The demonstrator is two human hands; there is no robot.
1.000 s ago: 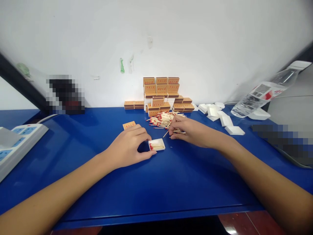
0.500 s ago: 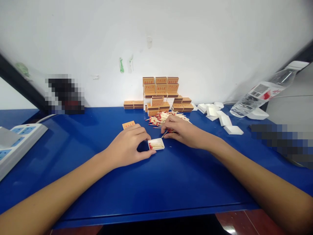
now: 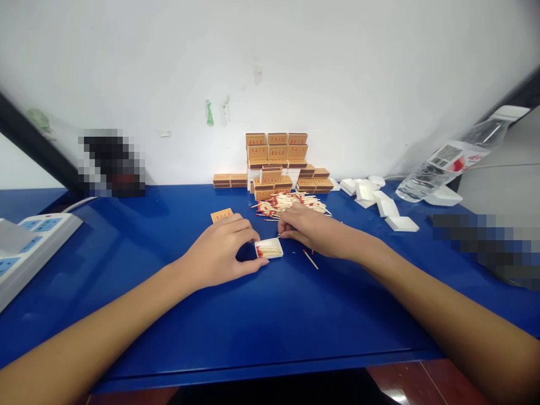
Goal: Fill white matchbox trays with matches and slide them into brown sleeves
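My left hand (image 3: 221, 250) curls round the left side of a small white matchbox tray (image 3: 270, 248) on the blue table (image 3: 270, 315), thumb and fingers gripping it; a few red-tipped matches lie inside. My right hand (image 3: 312, 230) is closed just right of the tray, its fingers pinched on several matches at the tray's far corner. A loose match (image 3: 311, 259) lies on the table beneath that hand. Behind the hands spreads a pile of loose matches (image 3: 291, 203). An orange matchbox sleeve (image 3: 221, 215) lies flat by my left hand.
Stacked orange matchboxes (image 3: 277, 163) stand against the white wall. Several empty white trays (image 3: 379, 202) lie at the back right, beside a tipped plastic water bottle (image 3: 455, 160). A white power strip (image 3: 29, 242) sits at the left edge. Blurred patches hide objects on both sides.
My right hand has drawn left from the match pile to the tray with matches in its fingers, and one match has dropped onto the table. The left hand has stayed on the tray.
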